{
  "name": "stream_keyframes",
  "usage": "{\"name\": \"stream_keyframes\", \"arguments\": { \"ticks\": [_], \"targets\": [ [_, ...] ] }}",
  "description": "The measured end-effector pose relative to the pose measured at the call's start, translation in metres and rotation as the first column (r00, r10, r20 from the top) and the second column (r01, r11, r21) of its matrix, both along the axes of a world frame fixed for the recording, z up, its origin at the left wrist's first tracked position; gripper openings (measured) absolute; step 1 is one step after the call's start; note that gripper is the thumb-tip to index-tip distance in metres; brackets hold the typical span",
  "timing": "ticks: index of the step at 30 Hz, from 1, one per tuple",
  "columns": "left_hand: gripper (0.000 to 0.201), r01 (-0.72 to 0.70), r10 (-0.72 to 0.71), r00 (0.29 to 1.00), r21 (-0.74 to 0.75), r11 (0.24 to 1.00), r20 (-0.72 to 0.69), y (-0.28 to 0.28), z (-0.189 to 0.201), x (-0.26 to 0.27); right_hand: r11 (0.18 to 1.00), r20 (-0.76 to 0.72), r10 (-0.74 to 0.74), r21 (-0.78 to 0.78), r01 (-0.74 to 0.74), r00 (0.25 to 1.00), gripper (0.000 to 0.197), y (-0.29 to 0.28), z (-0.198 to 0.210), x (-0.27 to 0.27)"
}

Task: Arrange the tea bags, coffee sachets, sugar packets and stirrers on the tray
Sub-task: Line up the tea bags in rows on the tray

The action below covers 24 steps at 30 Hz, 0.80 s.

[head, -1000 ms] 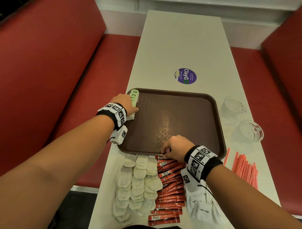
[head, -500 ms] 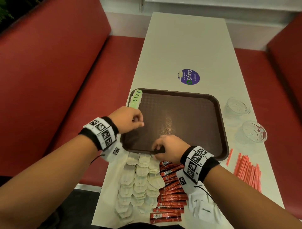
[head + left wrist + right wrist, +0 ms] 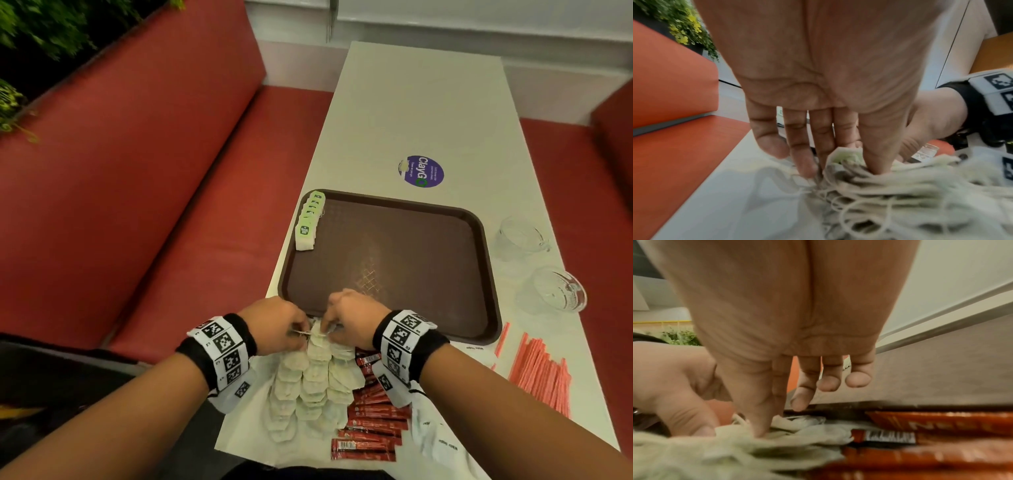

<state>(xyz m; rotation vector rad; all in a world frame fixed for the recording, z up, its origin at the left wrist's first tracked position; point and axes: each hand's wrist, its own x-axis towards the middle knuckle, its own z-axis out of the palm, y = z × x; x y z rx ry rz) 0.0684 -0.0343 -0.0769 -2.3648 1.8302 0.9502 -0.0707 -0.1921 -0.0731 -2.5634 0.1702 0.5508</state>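
Observation:
A brown tray (image 3: 486,274) lies across the white table. A row of tea bags with green tags (image 3: 310,219) stands along its far-left edge. In front of the tray's near rim lie three columns of loose tea bags (image 3: 311,373). My left hand (image 3: 303,330) and right hand (image 3: 325,330) meet over their far end. In the left wrist view my left hand (image 3: 849,162) pinches the top tea bags (image 3: 846,155) with thumb and fingers. My right hand (image 3: 770,423) pinches a tea bag (image 3: 797,421) between thumb and forefinger. Red coffee sachets (image 3: 373,421), white sugar packets (image 3: 435,442) and pink stirrers (image 3: 541,373) lie to the right.
Two glass cups (image 3: 520,236) (image 3: 555,291) stand right of the tray. A round purple sticker (image 3: 421,171) sits beyond it. Red bench seats (image 3: 154,171) flank the table on both sides. The table's left edge runs close beside the tea bags.
My left hand let go of the green-tagged row on the tray and came back to the loose tea bags. My right hand shifted left from the sachets onto the same pile.

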Motion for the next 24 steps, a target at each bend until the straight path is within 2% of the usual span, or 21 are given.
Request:
{"name": "stream_keyframes", "arguments": {
  "ticks": [6, 9, 14, 18, 21, 24],
  "targets": [
    [0.016, -0.113, 0.108, 0.993, -0.098, 0.989, -0.054, 0.004, 0.001, 0.003, 0.999, 0.079, -0.028, 0.018, 0.026, 0.996, 0.013, -0.004, 0.008, -0.002],
    [0.013, -0.203, 0.191, 0.977, -0.156, 0.967, -0.09, 0.006, 0.004, 0.004, 0.993, 0.128, -0.099, 0.071, 0.09, 0.987, 0.004, -0.002, 0.015, -0.006],
    [0.009, -0.286, 0.247, 0.955, -0.279, 0.917, -0.165, 0.003, 0.015, 0.004, 0.926, 0.123, -0.339, 0.218, 0.308, 0.933, 0.018, -0.005, 0.016, -0.009],
    [0.008, -0.297, 0.24, 0.95, -0.339, 0.892, -0.201, -0.004, 0.025, 0.003, 0.878, 0.142, -0.406, 0.333, 0.342, 0.903, 0.017, -0.008, 0.015, -0.009],
    [0.007, -0.301, 0.235, 0.948, -0.364, 0.882, -0.214, -0.009, 0.029, 0.005, 0.858, 0.161, -0.449, 0.354, 0.373, 0.879, 0.012, -0.008, 0.017, -0.009],
    [0.008, -0.27, 0.209, 0.959, -0.387, 0.881, -0.193, -0.013, 0.035, 0.006, 0.836, 0.15, -0.448, 0.418, 0.355, 0.881, 0.029, -0.006, 0.022, -0.007]
  ]
}}
